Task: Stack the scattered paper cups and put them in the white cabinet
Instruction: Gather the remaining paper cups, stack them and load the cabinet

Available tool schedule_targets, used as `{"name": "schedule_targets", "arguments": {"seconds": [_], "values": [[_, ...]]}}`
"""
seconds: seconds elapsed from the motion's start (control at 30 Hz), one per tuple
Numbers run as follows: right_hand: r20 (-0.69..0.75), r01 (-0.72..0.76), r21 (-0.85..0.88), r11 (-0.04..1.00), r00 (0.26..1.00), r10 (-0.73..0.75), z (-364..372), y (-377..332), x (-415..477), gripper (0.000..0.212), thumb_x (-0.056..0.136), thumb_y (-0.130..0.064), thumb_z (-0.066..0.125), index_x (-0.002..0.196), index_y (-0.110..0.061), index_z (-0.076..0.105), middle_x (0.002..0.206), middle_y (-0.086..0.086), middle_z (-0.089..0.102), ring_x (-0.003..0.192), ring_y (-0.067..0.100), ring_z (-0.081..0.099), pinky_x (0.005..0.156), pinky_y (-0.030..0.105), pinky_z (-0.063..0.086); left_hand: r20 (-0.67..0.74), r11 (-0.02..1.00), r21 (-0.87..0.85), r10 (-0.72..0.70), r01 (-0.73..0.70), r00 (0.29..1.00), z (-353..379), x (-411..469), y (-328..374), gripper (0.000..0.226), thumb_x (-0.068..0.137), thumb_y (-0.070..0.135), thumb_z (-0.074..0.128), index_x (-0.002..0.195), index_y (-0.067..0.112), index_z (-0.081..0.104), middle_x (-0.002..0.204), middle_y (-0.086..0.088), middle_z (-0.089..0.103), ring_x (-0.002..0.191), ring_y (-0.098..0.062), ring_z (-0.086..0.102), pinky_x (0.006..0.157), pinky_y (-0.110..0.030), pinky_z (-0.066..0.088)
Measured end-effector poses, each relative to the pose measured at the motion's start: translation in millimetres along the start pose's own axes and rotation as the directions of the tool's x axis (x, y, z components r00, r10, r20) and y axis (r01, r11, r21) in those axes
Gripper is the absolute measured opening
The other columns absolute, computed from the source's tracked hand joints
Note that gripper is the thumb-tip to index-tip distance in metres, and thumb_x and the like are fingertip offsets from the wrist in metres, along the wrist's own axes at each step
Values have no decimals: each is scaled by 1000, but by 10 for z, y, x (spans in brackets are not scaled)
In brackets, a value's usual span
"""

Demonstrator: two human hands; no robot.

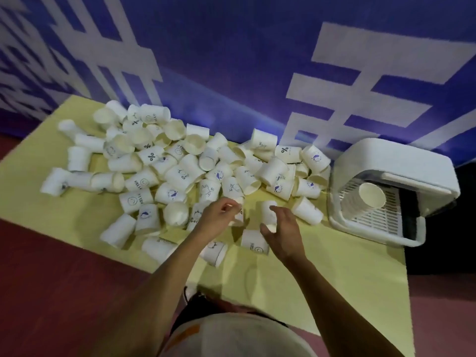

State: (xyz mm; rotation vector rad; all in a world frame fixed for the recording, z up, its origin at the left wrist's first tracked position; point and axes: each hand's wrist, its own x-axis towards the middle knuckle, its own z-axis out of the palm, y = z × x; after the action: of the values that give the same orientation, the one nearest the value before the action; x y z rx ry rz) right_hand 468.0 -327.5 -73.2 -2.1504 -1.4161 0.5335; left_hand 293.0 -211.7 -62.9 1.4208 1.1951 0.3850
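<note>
Several white paper cups (180, 176) lie scattered on a yellow mat (64, 210), some printed with small blue marks. My left hand (219, 215) grips one cup (238, 219) at the near side of the pile. My right hand (282, 233) curls around another cup (268, 212) just to the right of it; the two cups are a short way apart. The white cabinet (394, 161) stands at the mat's right end, open toward me, with a stack of cups (371, 195) lying on its slatted tray.
A blue wall with large white characters (360, 86) rises right behind the mat. Dark red floor (64, 292) surrounds the mat on the near and left sides. Loose cups (213, 252) lie under my forearms. A dark object (438, 228) sits beyond the cabinet.
</note>
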Motion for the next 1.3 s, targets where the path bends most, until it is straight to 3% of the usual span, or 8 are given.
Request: {"name": "schedule_targets", "arguments": {"seconds": [0.17,0.33,0.5,0.63,0.8,1.0,1.13,1.3], "values": [[165,109,4,994,980,-108,251,-251,42,54,87,-28,73,134,-7,57,129,11,59,115,30,58,97,44,48,-177,996,-52,-78,69,981,-286,-391,-360,6,89,31,66,87,35,70,97,8,72,89,-12,70,82,-30,52],[322,226,9,974,922,-217,591,-596,26,55,89,-31,71,136,-8,56,132,11,58,122,29,55,101,44,45,-338,986,-69,-167,153,926,-614,-752,-722,5,91,24,67,95,25,70,99,8,71,99,-8,65,82,-19,44],[462,267,-36,963,859,-221,886,-753,-39,61,90,-38,69,141,-10,51,134,12,56,126,29,51,104,42,41,-453,976,-45,-209,212,867,-894,-1009,-918,14,91,17,68,103,10,71,104,-5,71,98,-19,66,92,-33,51],[529,265,-90,960,829,-179,1053,-809,-55,65,89,-43,68,144,-13,47,133,9,54,125,28,50,103,44,43,-525,980,-25,-180,197,832,-1053,-1059,-1030,10,90,9,67,98,4,70,100,-3,69,97,-19,63,88,-24,47],[562,224,-168,960,822,-94,1166,-770,-55,76,86,-47,71,147,-15,40,130,11,56,119,31,52,100,43,43,-535,961,70,-189,266,824,-1156,-1006,-1165,24,87,1,62,110,1,69,115,-16,65,107,-31,62,93,-41,49],[605,212,-250,945,796,-19,1227,-668,-8,73,86,-46,69,144,-14,40,130,10,57,120,30,53,100,41,41,-357,906,261,-229,332,905,-1072,-942,-1274,65,77,11,67,137,35,56,144,-13,34,134,-34,32,114,-40,28],[594,65,-50,997,804,-23,1208,-707,53,71,82,-42,75,143,-19,45,124,1,60,117,22,57,97,32,44,-309,871,343,-250,353,918,-1002,-839,-1319,60,81,24,67,138,39,54,149,-11,26,131,-38,28,113,-42,28],[578,-100,163,982,816,-13,1067,-708,107,66,81,-47,78,134,-37,42,100,-16,62,90,8,63,67,5,40,-340,855,350,-265,383,902,-939,-807,-1319,69,66,25,77,130,37,54,142,-5,31,125,-34,32,106,-43,35]]}}
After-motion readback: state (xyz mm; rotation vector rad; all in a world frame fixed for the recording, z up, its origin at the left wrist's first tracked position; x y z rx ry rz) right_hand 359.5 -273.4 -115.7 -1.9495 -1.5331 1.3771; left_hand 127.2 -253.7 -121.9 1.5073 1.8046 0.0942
